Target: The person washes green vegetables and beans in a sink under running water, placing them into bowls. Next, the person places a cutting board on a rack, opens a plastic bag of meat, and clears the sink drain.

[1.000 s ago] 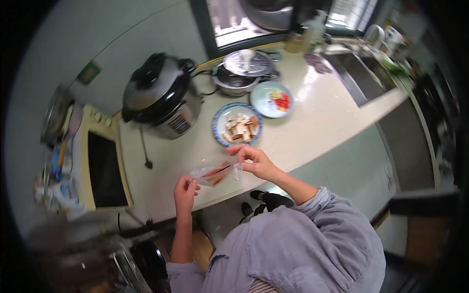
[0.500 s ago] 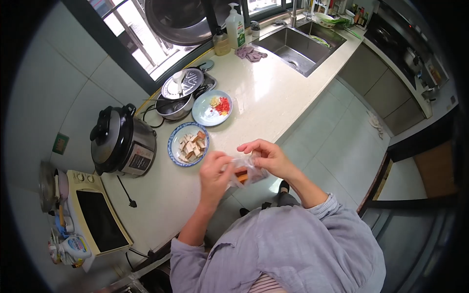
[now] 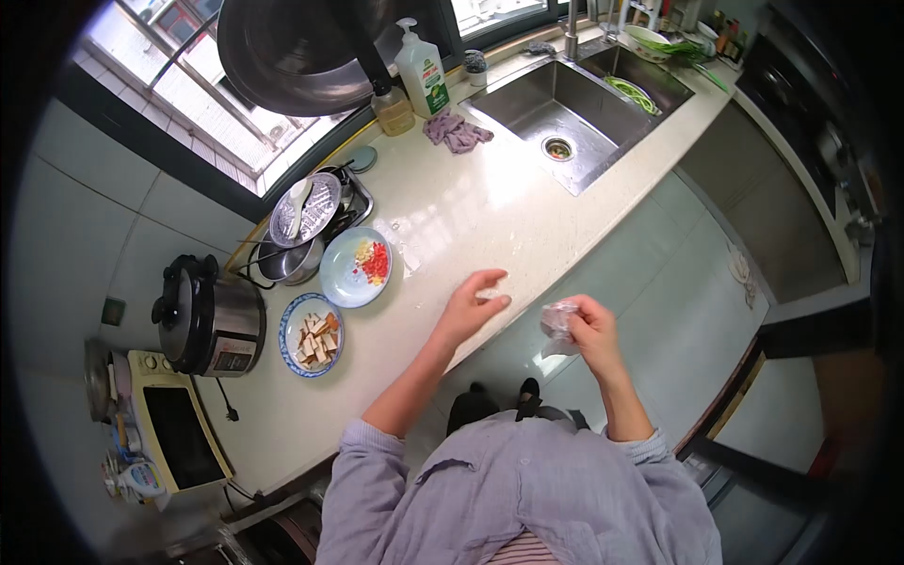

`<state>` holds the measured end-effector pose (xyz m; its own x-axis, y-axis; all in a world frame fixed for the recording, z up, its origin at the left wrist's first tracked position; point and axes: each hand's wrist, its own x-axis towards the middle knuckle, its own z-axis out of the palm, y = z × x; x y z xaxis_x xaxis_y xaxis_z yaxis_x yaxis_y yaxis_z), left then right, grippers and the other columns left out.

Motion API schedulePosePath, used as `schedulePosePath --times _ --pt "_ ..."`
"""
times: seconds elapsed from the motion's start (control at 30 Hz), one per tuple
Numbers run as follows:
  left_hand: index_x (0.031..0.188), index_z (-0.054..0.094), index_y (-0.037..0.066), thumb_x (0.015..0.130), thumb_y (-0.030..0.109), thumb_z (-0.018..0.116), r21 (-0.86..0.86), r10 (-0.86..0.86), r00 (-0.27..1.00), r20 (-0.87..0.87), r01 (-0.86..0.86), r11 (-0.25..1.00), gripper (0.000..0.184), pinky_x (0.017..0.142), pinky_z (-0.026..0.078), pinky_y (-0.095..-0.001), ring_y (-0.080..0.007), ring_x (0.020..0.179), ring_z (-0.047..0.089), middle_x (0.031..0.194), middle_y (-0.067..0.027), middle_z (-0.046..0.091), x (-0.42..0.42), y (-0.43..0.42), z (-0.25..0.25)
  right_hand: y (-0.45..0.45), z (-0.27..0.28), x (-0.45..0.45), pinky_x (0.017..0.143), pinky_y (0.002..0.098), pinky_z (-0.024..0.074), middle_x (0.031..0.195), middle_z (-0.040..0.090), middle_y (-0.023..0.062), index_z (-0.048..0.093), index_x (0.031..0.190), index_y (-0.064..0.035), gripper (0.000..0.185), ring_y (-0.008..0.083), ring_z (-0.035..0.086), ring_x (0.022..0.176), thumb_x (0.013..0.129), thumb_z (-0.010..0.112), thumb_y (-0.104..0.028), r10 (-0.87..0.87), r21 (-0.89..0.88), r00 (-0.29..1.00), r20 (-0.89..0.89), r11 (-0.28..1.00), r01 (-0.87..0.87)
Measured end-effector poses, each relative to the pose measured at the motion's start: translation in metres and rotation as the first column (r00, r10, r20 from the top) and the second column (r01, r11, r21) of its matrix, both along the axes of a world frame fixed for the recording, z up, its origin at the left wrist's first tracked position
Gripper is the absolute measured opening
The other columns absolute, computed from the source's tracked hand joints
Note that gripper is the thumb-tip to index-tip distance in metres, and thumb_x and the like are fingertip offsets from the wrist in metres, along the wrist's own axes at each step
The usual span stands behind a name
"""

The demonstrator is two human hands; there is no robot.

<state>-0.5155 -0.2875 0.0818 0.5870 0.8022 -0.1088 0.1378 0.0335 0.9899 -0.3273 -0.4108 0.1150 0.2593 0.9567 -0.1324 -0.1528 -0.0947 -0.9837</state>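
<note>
My right hand [image 3: 595,337] is closed around a crumpled clear plastic bag [image 3: 559,322], held out past the counter's front edge above the floor. What the bag contains cannot be made out. My left hand [image 3: 471,309] holds nothing; its thumb and fingers are apart over the counter's edge. To its left, a blue-rimmed plate [image 3: 286,350] carries cut pieces of tofu [image 3: 318,341], whitish with brown skin. Just behind that stands a pale blue plate [image 3: 347,292] with chopped red pepper [image 3: 375,264] and small pale yellow bits.
A pressure cooker [image 3: 209,315] and a toaster oven [image 3: 179,419] line the left wall. Behind the plates sit a metal pot [image 3: 290,264] and a grater [image 3: 315,202]. Farther along are a purple cloth [image 3: 458,134], a pump bottle [image 3: 422,71] and a double sink [image 3: 565,118].
Both hands were on the bag, where orange-brown contents showed. My left hand has let go and opened; my right hand has carried the bag to the right. The view has shifted as well.
</note>
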Motion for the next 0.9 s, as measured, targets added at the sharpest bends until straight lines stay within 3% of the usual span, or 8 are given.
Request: schedulePosePath --times 0.1,0.2,0.37,0.43,0.53,0.63,0.77,0.9 --pt "0.122 0.048 0.006 0.072 0.033 0.068 0.23 0.078 0.951 -0.3 -0.008 0.973 0.06 0.096 0.036 -0.0423 -0.0312 0.12 0.039 0.127 -0.016 0.044 0.018 0.052 -0.016 0.017 0.02 0.032 0.049 0.0177 0.0346 0.071 0.058 -0.0024 0.06 0.091 -0.0024 0.015 0.0026 0.047 0.058 0.081 0.05 -0.002 -0.088 0.014 0.995 -0.043 0.996 0.089" --pt "0.129 0.04 0.007 0.074 0.04 0.066 0.515 0.246 0.821 -0.515 0.066 0.855 0.069 0.101 0.029 -0.0465 -0.0368 0.128 0.027 0.137 -0.0204 0.031 0.046 0.113 -0.054 0.032 0.019 0.056 0.05 0.0177 0.0352 0.072 0.056 -0.0018 0.059 0.089 -0.0028 0.01 0.0039 0.047 0.059 0.082 0.053 -0.005 -0.175 -0.038 0.984 -0.037 0.984 0.174" --pt "0.131 0.037 0.01 0.076 0.04 0.062 0.742 0.521 0.746 -0.415 -0.053 0.669 0.068 0.103 0.023 -0.0493 -0.0435 0.13 0.017 0.139 -0.0227 0.026 0.107 0.244 -0.065 0.056 0.02 0.094 0.05 0.0194 0.0366 0.071 0.054 0.002 0.056 0.086 -0.0015 0.007 0.008 0.048 0.059 0.08 0.055 -0.006 -0.245 -0.071 0.969 0.003 0.967 0.245" --pt "0.13 0.038 0.009 0.075 0.037 0.063 0.733 0.616 0.687 -0.385 -0.178 0.656 0.067 0.104 0.02 -0.05 -0.0398 0.131 0.016 0.14 -0.0189 0.025 0.131 0.286 -0.058 0.071 0.03 0.105 0.05 0.0201 0.037 0.072 0.053 0.0037 0.055 0.084 -0.0007 0.006 0.0093 0.049 0.059 0.08 0.056 -0.005 -0.247 -0.023 0.969 -0.014 0.969 0.247" --pt "0.128 0.039 0.011 0.076 0.036 0.062 0.825 0.715 0.602 -0.356 -0.158 0.543 0.063 0.104 0.02 -0.0485 -0.0388 0.129 0.023 0.14 -0.0163 0.027 0.141 0.331 -0.069 0.106 0.034 0.119 0.051 0.02 0.037 0.075 0.053 0.005 0.053 0.083 -0.0002 0.006 0.0093 0.049 0.061 0.081 0.056 -0.006 -0.19 0.041 0.981 0.026 0.981 0.189" --pt "0.125 0.043 0.01 0.078 0.033 0.058 0.822 0.65 0.589 -0.48 0.044 0.568 0.054 0.101 0.025 -0.0483 -0.0371 0.126 0.028 0.139 -0.0141 0.03 0.118 0.346 -0.093 0.14 0.026 0.126 0.053 0.0199 0.0375 0.076 0.053 0.0052 0.053 0.084 0.0 0.006 0.0096 0.049 0.062 0.081 0.056 -0.005 -0.123 0.038 0.992 -0.001 0.992 0.123" --pt "0.117 0.047 0.007 0.079 0.034 0.057 0.738 0.678 0.438 -0.59 -0.05 0.673 0.048 0.099 0.028 -0.048 -0.0389 0.123 0.032 0.135 -0.0148 0.035 0.072 0.312 -0.093 0.175 0.024 0.135 0.054 0.02 0.0379 0.076 0.054 0.005 0.054 0.086 0.0002 0.006 0.0096 0.049 0.061 0.082 0.055 -0.005 -0.031 0.007 0.999 -0.026 0.999 0.031" --pt "0.117 0.046 0.005 0.08 0.031 0.055 0.78 0.798 0.227 -0.557 -0.186 0.598 0.046 0.101 0.026 -0.0486 -0.0405 0.124 0.029 0.135 -0.0166 0.035 0.022 0.216 -0.099 0.198 0.018 0.147 0.053 0.0197 0.038 0.077 0.055 0.0045 0.055 0.087 0.0002 0.006 0.0086 0.049 0.061 0.083 0.054 -0.005 0.155 0.017 0.979 -0.13 0.988 -0.155"
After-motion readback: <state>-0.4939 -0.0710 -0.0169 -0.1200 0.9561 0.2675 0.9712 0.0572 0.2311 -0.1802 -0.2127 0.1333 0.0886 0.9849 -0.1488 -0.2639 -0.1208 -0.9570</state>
